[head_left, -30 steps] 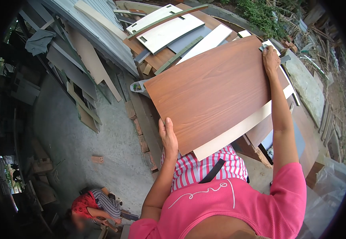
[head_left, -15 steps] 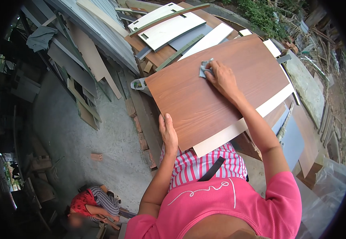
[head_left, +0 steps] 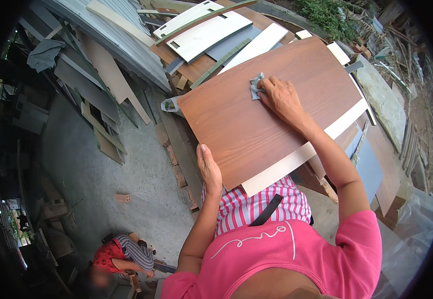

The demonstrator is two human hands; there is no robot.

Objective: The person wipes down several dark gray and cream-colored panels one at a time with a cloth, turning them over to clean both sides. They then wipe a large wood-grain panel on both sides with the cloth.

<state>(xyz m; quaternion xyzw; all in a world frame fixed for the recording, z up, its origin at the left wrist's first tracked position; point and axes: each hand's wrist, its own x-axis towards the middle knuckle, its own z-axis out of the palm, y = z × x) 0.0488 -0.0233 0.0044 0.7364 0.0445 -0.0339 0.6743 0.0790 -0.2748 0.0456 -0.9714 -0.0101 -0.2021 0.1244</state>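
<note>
A reddish-brown wood-grain board (head_left: 276, 124) lies in front of me, over pale strips that stick out along its near side. My right hand (head_left: 282, 99) is closed on a crumpled grey-blue cloth (head_left: 256, 86) and presses it against the board's upper middle. At the board's lower left edge is my left hand (head_left: 209, 168), with the thumb on top along the edge. The fingers of that hand are mostly hidden under the board, and it appears to grip the edge.
White panels (head_left: 211, 35) and strips are stacked beyond the board. Offcuts (head_left: 97, 99) lean at left beside a corrugated metal sheet (head_left: 122, 35). Another person (head_left: 122, 256) crouches on the concrete floor at lower left. A brick (head_left: 123, 198) lies there. Plastic sheeting (head_left: 416, 224) hangs at right.
My right hand and the cloth have shifted slightly across the board, the hand a little to the right. My left hand stays at the edge. The whole view has tilted slightly.
</note>
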